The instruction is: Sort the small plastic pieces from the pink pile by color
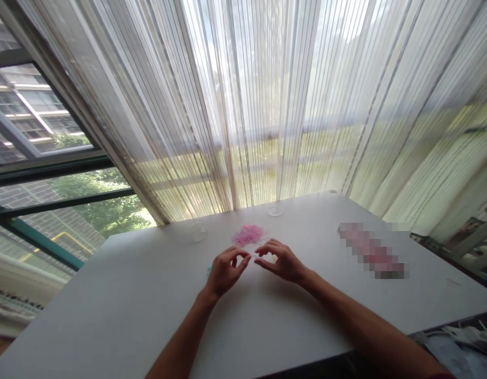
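Note:
Over the middle of the white table [149, 284], my left hand [226, 269] is curled, with its thumb and index fingertip pressed together. Facing it, my right hand [283, 262] is also bent into a pinch, its fingertips a short gap from the left ones. Whatever lies between the fingertips is too small to make out. Just beyond both hands is a loose pile of pink pieces [249, 235]. A bit of teal [209, 270] shows at the outer side of my left hand, partly hidden by it.
Two clear round dishes stand toward the far edge, one dish [198, 230] at left and another dish [274, 211] right of the pile. A pixelated reddish patch [372, 252] covers something at right. Sheer curtains [267, 105] hang behind the table. Cables [468, 337] lie at lower right.

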`<action>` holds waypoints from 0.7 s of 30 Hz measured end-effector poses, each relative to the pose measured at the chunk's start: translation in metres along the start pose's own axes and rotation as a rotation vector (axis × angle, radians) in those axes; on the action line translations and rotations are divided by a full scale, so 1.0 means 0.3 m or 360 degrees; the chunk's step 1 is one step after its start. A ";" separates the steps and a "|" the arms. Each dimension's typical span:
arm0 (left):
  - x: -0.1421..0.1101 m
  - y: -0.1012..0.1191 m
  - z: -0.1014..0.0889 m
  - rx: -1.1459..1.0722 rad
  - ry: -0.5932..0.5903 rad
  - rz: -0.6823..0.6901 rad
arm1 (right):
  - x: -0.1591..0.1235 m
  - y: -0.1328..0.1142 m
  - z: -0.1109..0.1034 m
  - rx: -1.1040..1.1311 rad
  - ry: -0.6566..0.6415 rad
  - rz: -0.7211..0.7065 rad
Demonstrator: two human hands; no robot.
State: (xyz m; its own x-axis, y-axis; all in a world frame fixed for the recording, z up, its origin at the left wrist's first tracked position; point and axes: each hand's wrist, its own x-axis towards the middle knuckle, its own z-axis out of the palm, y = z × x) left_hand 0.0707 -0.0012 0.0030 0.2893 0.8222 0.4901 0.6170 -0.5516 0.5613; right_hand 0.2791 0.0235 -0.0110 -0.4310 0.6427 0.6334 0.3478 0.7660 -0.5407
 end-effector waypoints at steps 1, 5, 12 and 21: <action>-0.004 0.001 0.000 0.0018 0.0005 0.0011 | 0.000 0.000 0.002 -0.0005 -0.0008 -0.0009; -0.015 0.005 -0.005 0.0138 0.0070 0.0103 | -0.001 -0.004 0.007 -0.0023 -0.0024 -0.0047; -0.024 -0.007 -0.007 0.0154 0.0039 0.0203 | -0.005 0.003 0.011 -0.0041 0.0003 -0.0138; -0.035 -0.027 -0.002 0.0116 0.0096 0.0230 | -0.010 0.020 0.015 -0.0046 0.0035 -0.0165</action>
State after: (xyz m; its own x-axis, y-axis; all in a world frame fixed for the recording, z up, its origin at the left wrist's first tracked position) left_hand 0.0622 -0.0052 -0.0063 0.3355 0.7241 0.6026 0.6243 -0.6499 0.4334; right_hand 0.2787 0.0262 -0.0187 -0.4477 0.5598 0.6973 0.3262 0.8283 -0.4555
